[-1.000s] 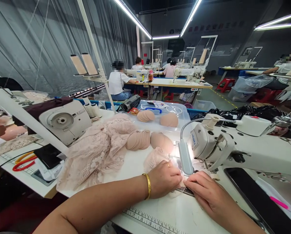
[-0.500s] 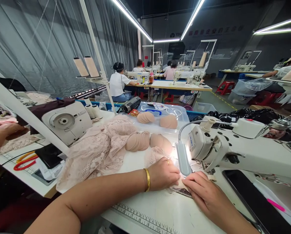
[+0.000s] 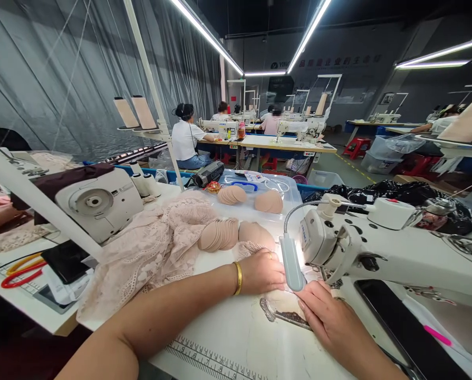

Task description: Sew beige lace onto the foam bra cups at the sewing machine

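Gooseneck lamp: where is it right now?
In the head view, just right of centre, the gooseneck lamp hangs beside the foreground JUKI sewing machine, its lower tip between the left hand and right hand.

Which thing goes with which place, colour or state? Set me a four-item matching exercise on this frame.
1. lace heap
2. bangle
3. thin stick
4. lamp

A. bright pink
B. on a flexible metal neck
C. left of the beige pads
D. at the wrist of the left hand

Pairs: 1-C; 2-D; 3-A; 4-B
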### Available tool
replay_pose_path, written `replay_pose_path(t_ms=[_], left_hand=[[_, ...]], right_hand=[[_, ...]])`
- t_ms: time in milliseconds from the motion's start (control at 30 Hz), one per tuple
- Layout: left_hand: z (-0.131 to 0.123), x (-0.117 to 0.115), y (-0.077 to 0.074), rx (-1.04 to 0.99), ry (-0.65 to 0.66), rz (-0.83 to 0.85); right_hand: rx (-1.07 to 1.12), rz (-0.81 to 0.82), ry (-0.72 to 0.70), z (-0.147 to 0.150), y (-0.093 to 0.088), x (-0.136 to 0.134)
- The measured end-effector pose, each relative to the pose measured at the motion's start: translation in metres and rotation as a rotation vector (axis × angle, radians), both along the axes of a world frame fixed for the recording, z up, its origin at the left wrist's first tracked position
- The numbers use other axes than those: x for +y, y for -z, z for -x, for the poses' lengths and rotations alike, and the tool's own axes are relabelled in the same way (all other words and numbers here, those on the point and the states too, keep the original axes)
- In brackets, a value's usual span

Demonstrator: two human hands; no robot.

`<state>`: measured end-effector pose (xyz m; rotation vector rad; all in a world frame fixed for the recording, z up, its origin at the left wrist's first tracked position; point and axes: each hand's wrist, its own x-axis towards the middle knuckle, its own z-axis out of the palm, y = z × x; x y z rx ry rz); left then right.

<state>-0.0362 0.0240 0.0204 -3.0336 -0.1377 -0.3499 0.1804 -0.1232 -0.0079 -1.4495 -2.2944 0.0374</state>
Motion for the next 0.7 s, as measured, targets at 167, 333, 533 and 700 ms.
replay_pose_path(t_ms=[167, 333, 533, 700], left_hand=[[0.0005, -0.0010, -0.0027, 0.000, 0.003, 0.002], [-0.0012, -0.0010, -0.0015, 0.011, -0.017, 0.006], [-0.0036, 0.0054, 0.0003, 0.036, -0.062, 0.009], [-0.0054, 0.0017, 0.0004, 0.038, -0.133, 0.008]], right_hand=[[0.005, -0.050, 0.017, 0.0038, -0.0017, -0.0002], [-0.015, -0.036, 0.013, 0.0007, 0.0018, 0.0001], [0.031, -0.065, 0.031, 0.0028, 0.0042, 0.0019], [0.252, 0.023, 0.051, 0.0039, 0.0044, -0.0003]])
